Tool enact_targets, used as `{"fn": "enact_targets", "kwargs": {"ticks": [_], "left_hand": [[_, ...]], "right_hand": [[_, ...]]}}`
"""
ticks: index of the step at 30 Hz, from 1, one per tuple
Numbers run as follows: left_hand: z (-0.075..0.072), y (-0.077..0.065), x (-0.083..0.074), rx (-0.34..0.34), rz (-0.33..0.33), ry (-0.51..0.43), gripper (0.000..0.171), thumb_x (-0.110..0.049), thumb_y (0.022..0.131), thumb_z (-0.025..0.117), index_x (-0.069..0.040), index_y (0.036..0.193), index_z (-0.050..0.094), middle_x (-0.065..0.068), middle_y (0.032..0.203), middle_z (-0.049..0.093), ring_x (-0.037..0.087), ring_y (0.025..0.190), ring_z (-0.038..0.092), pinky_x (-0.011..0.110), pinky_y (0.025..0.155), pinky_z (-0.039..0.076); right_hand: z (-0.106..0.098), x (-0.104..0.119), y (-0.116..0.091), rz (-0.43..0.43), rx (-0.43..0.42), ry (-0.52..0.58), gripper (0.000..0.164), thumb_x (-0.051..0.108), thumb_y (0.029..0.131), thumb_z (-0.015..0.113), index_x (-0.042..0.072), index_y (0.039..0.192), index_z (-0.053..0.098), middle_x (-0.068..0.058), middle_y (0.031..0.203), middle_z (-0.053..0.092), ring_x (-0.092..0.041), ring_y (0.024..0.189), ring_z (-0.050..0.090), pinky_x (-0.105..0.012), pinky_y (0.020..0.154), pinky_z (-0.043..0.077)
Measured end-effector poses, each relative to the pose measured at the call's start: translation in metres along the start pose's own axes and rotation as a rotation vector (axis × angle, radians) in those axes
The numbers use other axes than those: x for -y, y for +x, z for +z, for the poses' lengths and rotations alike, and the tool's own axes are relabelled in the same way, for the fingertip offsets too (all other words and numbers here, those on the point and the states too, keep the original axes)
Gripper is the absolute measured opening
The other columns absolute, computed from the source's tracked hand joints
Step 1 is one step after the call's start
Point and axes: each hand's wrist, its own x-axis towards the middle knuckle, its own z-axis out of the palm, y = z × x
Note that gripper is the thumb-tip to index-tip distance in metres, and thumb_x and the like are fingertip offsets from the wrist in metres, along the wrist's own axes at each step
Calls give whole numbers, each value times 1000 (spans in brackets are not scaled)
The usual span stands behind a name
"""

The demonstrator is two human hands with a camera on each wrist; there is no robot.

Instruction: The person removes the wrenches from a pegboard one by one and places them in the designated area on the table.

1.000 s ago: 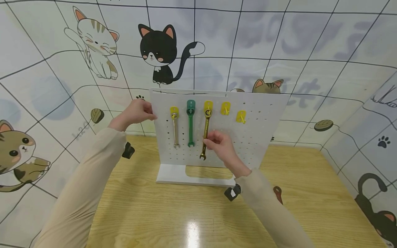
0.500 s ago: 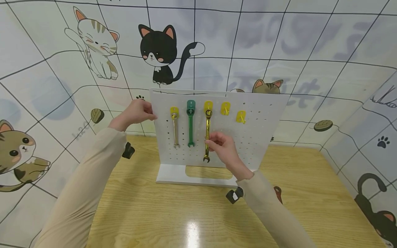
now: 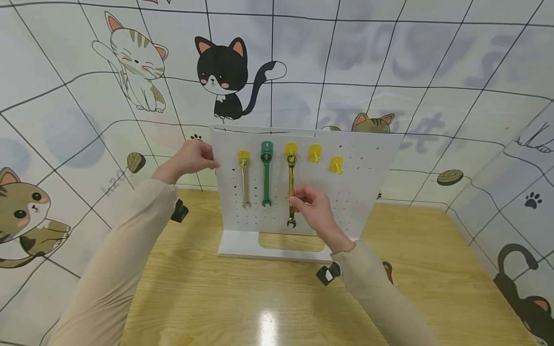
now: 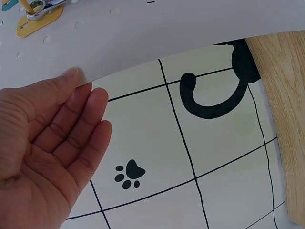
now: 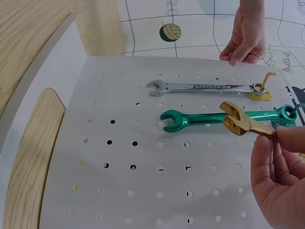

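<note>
We see a light wood-grain surface (image 3: 207, 288) set against walls (image 3: 346, 53) with a tile pattern, printed with cartoon cats, paw prints and balls of yarn. On the surface stands a white pegboard (image 3: 359, 178) on a white base with a cut-out slot. To its right, partly behind the right sleeve (image 3: 381, 293), lies a small reddish-brown object (image 3: 387, 272) that we cannot make out fully.

Compared with a second ago, the gold combination wrench (image 3: 291, 185) hangs nearly straight; then its open end swung toward the left, and now that end sits farther right, just above the base. The right hand (image 3: 316, 209) has shifted slightly right with it, while the left hand (image 3: 190, 156) stays at the same edge.

We find the gold combination wrench in front of the board, its ring end at the middle yellow hook (image 3: 291, 147); we cannot tell how far it is seated. The right hand pinches its shaft between thumb and fingers, below the middle. The left hand, well apart from it, pinches the board's left edge, thumb on the front and fingers behind. Between the hands hang a silver combination wrench (image 3: 245, 187) and a green combination wrench (image 3: 266, 182), and to the right of the gold one we see two bare yellow hooks (image 3: 315, 153).
</note>
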Motion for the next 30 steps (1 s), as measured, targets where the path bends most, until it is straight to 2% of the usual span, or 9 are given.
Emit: {"fn": "enact_targets", "kwargs": {"ticks": [11, 19, 30], "left_hand": [[0, 0, 0, 0, 17, -1, 10, -5, 82, 68, 5, 83, 66, 13, 78, 66, 25, 73, 54, 31, 62, 39], [-1, -1, -1, 23, 19, 0, 11, -6, 83, 68, 5, 84, 66, 14, 79, 66, 25, 75, 53, 32, 64, 39], [0, 1, 1, -2, 18, -1, 10, -5, 82, 68, 4, 84, 66, 14, 80, 66, 25, 75, 55, 34, 67, 41]], "right_hand": [[0, -1, 1, -11, -26, -20, 8, -1, 87, 62, -6, 93, 63, -8, 79, 60, -10, 70, 55, -23, 63, 49], [1, -3, 1, -24, -40, -27, 7, -1, 87, 62, -6, 92, 63, -7, 77, 60, -9, 68, 54, -22, 63, 49], [-2, -3, -5, -54, -32, -34, 6, -2, 86, 63, -6, 91, 63, -8, 77, 61, -8, 67, 55, -24, 64, 50]]}}
